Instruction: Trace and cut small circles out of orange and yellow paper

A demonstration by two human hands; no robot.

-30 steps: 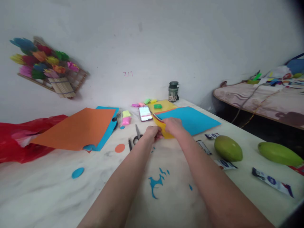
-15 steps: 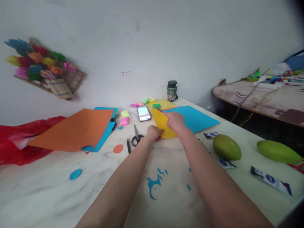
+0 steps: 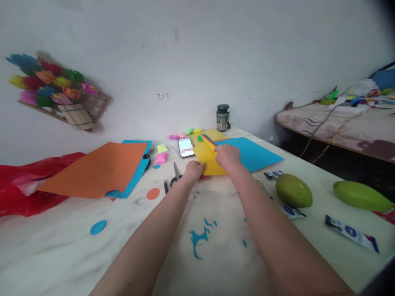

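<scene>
My left hand pinches the near left corner of a yellow paper sheet. My right hand is closed on folded-up sheets of coloured paper, whose yellow, red and blue edges rise over the yellow sheet. Its fingertips are partly hidden. To the right of that hand lies a blue sheet. Black-handled scissors and a dark pen rest left of my left hand, partly behind my forearm. A phone with a lit screen stands just beyond the paper.
Orange paper covers blue paper at left, beside red plastic. Blue scraps and paper discs lie in front. Two green fruits and wrappers are at right. A tumbler stands at the back.
My left hand has shifted slightly left with the yellow sheet, which now lies flatter. The coloured edges under my right hand stand out more, apart from the yellow sheet.
</scene>
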